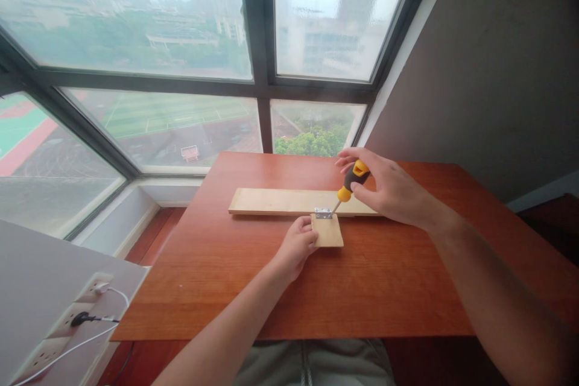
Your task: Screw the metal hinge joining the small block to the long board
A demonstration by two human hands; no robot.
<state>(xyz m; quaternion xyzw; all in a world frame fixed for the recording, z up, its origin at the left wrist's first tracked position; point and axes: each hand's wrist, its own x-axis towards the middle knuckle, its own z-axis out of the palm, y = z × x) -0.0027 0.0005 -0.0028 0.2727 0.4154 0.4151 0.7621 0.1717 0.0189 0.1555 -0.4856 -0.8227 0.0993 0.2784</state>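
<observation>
My right hand [384,184] is closed around the black and yellow handle of a screwdriver [355,178]. The tool is tilted, and its tip meets the right end of a small silver hinge [323,213]. That hinge lies where a small square wooden piece [329,233] meets a long pale wooden board [275,199]. My left hand [299,243] grips the square piece by its left edge, thumb on top. Whether a screw sits under the tip is too small to make out. My right forearm and hand cover the board's right end.
Everything rests on a reddish-brown wooden table [203,289]. Large windows [181,114] stand behind it, with a grey wall [470,84] to the right. At lower left, a wall socket strip [61,319] has plugs and white cables close to the table's edge.
</observation>
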